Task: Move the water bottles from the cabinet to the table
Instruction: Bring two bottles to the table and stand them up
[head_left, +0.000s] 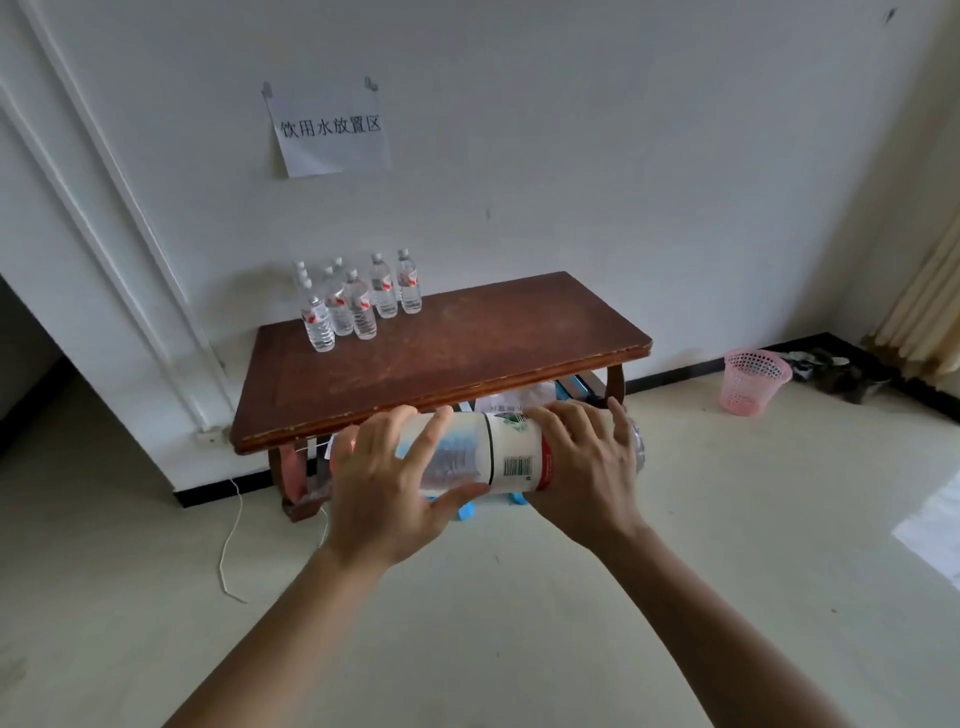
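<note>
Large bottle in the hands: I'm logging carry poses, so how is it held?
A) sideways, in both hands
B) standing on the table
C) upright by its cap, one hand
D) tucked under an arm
A: the large water bottle lies horizontal, left hand and right hand each gripping it.

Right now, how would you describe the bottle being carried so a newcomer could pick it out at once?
Find the brown wooden table against the white wall. Just in front of its near edge, the left hand and right hand hold one large bottle sideways. Unlike the small upright bottles clustered at the table's back left corner, it lies horizontal and shows a white barcode label.
</note>
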